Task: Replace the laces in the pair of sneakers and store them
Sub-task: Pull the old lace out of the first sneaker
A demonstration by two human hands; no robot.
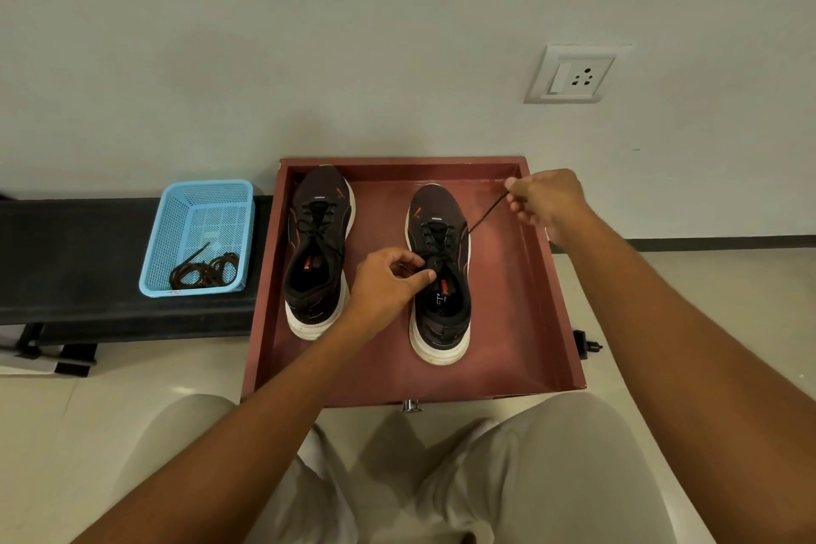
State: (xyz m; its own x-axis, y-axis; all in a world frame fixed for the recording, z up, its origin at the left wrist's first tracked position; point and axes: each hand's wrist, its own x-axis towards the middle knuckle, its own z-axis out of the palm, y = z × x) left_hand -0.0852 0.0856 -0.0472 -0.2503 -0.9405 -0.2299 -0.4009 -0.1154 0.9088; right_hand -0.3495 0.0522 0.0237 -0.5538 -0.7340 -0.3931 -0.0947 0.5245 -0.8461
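Two black sneakers with white soles stand in a reddish-brown drawer (521, 322), toes toward the wall. The left sneaker (319, 252) is laced with a black lace. My left hand (388, 283) grips the right sneaker (439, 278) at its tongue and upper eyelets. My right hand (545, 201) pinches one end of that shoe's black lace (485, 214) and holds it taut, up and to the right of the shoe. A blue plastic basket (176, 234) to the left holds a coiled dark lace (205, 272).
The basket sits on a low black bench (75, 261) against the wall. A wall socket (576, 73) is above the drawer on the right. My knees in light trousers fill the bottom of the view. A metal knob (410, 405) sticks out of the drawer front.
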